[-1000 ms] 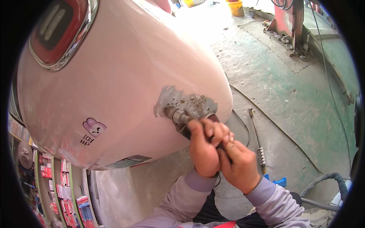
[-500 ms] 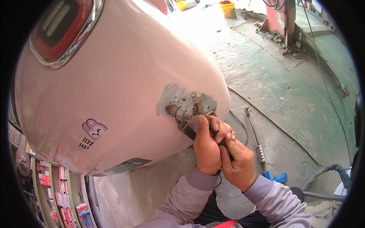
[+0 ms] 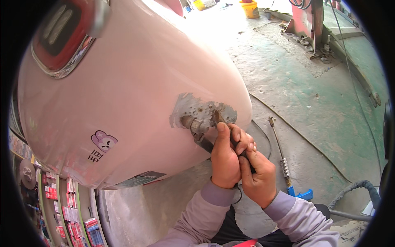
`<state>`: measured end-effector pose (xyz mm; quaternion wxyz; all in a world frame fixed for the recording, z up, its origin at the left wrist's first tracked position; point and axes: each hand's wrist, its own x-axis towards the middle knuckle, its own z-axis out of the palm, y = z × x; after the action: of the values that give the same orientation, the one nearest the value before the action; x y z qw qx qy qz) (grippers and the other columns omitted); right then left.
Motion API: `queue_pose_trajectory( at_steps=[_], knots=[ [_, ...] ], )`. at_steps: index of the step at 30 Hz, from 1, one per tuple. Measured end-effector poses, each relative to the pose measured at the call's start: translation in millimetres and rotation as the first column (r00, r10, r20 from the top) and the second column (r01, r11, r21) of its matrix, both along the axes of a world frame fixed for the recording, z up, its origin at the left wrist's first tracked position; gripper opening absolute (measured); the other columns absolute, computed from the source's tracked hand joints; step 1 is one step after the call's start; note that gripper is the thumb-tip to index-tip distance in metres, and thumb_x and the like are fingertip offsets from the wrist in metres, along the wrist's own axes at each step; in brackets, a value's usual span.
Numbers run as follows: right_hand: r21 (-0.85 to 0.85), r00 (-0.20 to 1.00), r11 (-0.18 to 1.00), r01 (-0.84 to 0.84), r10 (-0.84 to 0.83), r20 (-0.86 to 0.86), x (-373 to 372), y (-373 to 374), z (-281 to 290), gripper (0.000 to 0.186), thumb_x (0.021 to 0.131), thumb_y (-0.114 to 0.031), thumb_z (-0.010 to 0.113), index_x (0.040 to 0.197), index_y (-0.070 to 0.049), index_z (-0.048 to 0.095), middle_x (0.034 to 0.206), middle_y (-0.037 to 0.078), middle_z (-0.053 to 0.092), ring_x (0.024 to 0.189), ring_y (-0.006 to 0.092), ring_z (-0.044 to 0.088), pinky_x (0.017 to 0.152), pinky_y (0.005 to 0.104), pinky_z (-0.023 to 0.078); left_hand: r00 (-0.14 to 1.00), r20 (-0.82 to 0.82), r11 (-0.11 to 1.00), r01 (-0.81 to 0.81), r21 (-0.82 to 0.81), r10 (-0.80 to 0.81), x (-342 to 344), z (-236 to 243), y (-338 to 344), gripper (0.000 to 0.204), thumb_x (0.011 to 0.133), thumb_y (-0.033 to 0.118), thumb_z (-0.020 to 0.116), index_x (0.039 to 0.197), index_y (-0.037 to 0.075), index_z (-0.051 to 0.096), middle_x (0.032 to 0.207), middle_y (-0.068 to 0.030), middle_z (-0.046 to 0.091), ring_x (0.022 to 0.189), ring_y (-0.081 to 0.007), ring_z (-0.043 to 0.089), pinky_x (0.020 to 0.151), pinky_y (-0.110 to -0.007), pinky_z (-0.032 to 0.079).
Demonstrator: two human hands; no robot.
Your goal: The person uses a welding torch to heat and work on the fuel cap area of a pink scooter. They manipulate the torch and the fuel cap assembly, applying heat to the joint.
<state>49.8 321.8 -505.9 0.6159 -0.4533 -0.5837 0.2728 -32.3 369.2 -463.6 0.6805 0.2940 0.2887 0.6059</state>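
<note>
A pink car body panel (image 3: 135,78) fills the left side, with a bare grey patch (image 3: 203,106) pitted by small dark spots. Against that patch rests a metal-headed tool (image 3: 191,122) with a black handle running behind my left hand (image 3: 225,160). My left hand is closed around a dark, narrow bar-like tool (image 3: 219,117), its brown tip at the patch and the thumb pressed along it. Just right of it, my right hand (image 3: 260,177) is closed on the lower end of the same bar. The palms hide most of both tools' handles.
A rod tool (image 3: 284,166) with a coiled section and blue handle lies on the floor beside a cable (image 3: 300,136). A ribbed hose (image 3: 352,191) curves at right. Shelves of boxes (image 3: 74,206) stand lower left; a yellow bucket (image 3: 249,9) stands far off.
The whole view has shifted slightly. Both hands keep their grip, with the bar's tip still at the patch. A blurred grey shape now shows beside the tail light.
</note>
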Motion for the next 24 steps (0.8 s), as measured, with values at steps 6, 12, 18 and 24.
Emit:
queue_pose_trajectory(
  at_steps=[6,12,18,24],
  knots=[
    [-0.045,1.0,0.999,-0.019,0.019,0.013,-4,-6,9,0.033,0.092,0.002,0.063,0.124,0.008,0.063,0.099,0.025,0.069,0.087,0.0384,0.07,0.08,0.0348,0.054,1.0,0.002,1.0,0.008,-0.009,-0.008,-3,2,-2,0.048,0.108,0.055,0.035,0.083,0.014,0.038,0.063,0.0023,0.034,0.067,-0.0158,0.043,0.072,-0.033,0.044],
    [0.028,0.992,1.0,0.014,-0.017,0.128,13,-1,13,0.03,0.091,-0.001,0.067,0.12,0.006,0.066,0.088,0.021,0.066,0.074,0.0383,0.066,0.066,0.0384,0.054,0.999,0.041,1.0,-0.026,-0.006,0.026,10,1,0,0.048,0.108,0.056,0.034,0.082,0.015,0.037,0.062,0.0027,0.032,0.066,-0.0156,0.042,0.071,-0.033,0.044],
    [0.012,0.987,1.0,0.015,-0.016,0.16,19,2,13,0.029,0.09,-0.003,0.068,0.118,0.004,0.068,0.083,0.02,0.064,0.07,0.0376,0.064,0.062,0.0403,0.052,0.996,0.061,0.997,-0.07,0.017,0.069,12,1,-1,0.048,0.108,0.056,0.034,0.083,0.015,0.037,0.062,0.0026,0.032,0.066,-0.0157,0.042,0.071,-0.033,0.044],
    [0.053,0.989,0.997,-0.057,0.049,0.137,20,0,13,0.028,0.09,-0.003,0.068,0.118,0.004,0.068,0.085,0.02,0.065,0.071,0.0376,0.065,0.064,0.0395,0.054,0.993,0.057,0.994,-0.105,0.016,0.104,16,3,-2,0.05,0.106,0.058,0.035,0.082,0.015,0.037,0.062,0.0028,0.031,0.066,-0.0155,0.041,0.07,-0.033,0.044]
  ],
)
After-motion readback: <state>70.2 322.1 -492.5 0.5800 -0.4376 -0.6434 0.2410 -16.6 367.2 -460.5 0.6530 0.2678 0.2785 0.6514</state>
